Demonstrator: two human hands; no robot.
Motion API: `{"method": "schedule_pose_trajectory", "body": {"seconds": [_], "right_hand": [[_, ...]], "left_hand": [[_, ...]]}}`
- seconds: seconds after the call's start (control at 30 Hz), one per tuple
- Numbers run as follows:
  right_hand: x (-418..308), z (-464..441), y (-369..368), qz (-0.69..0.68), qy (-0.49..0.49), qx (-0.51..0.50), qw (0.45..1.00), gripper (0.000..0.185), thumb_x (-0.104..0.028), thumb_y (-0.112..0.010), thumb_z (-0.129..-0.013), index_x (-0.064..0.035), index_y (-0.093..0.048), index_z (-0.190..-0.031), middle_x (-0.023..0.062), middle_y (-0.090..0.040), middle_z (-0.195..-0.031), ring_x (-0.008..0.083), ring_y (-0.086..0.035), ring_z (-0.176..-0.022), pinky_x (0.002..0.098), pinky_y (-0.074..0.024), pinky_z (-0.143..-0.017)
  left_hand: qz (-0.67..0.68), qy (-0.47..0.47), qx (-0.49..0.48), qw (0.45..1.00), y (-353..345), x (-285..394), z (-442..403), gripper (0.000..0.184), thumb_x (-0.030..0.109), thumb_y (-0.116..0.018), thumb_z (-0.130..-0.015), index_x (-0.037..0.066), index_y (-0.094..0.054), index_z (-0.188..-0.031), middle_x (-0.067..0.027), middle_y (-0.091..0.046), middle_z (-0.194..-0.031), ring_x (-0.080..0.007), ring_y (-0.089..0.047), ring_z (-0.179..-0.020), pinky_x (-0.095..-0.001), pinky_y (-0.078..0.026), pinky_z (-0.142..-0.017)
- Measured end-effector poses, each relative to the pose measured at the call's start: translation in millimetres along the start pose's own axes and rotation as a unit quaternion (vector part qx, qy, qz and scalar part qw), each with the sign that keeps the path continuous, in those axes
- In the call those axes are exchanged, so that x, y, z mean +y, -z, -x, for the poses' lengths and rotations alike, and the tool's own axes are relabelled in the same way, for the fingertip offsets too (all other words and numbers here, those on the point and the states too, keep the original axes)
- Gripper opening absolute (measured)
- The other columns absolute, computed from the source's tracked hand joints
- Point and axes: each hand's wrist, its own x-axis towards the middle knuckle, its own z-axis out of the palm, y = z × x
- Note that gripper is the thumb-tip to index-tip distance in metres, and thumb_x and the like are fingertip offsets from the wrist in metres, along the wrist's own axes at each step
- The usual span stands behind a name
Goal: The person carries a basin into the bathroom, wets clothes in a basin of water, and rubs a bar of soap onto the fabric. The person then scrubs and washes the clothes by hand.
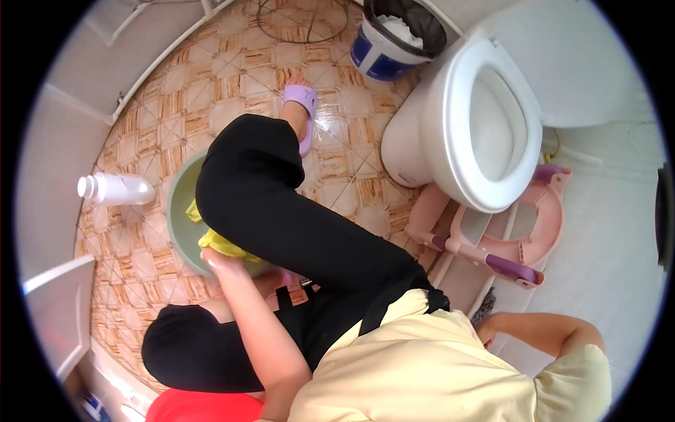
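My left hand [219, 263] is closed around part of a yellow cloth [226, 245] at the near side of a pale green basin [177, 218]. More of the cloth shows inside the basin, and my black-trousered knee covers much of the basin. At my right side, my right hand [486, 330] is bent back by my hip, its fingers mostly hidden behind the yellow shirt. Just above it lies a dark grey, shaggy thing [485, 304] whose kind I cannot make out.
A white bottle [119, 189] is left of the basin. Ahead are a toilet [457, 133] and a lined bucket [383, 53]. A pink and purple folding toilet-seat frame [506, 246] leans by the toilet. Something red [200, 406] is beneath me. A purple slipper [302, 105] is on my foot.
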Motion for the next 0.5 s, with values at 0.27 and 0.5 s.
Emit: {"method": "schedule_pose_trajectory", "body": {"seconds": [0.27,0.5], "right_hand": [[-20,78,-17,0.083,-0.01,0.122,0.989,0.017,-0.024,-0.064,-0.079,-0.0079,-0.059,-0.079,-0.0007,-0.054,-0.069,0.0108,-0.052,-0.062,0.0258,-0.041,-0.051],[-51,125,4,0.133,-0.038,0.16,0.977,0.015,-0.022,-0.062,-0.08,-0.0073,-0.059,-0.08,0.0009,-0.055,-0.07,0.0127,-0.054,-0.064,0.0277,-0.0425,-0.052]], "left_hand": [[0.138,-0.027,-0.023,0.99,3,-3,-15,0.048,0.036,-0.036,-0.092,-0.003,-0.051,-0.117,-0.0151,-0.057,-0.115,-0.0304,-0.058,-0.102,-0.0413,-0.047,-0.089],[0.189,-0.06,0.102,0.975,5,-3,-16,0.033,0.026,-0.048,-0.09,-0.001,-0.054,-0.108,-0.0111,-0.061,-0.1,-0.0256,-0.062,-0.087,-0.0369,-0.052,-0.078]]}}
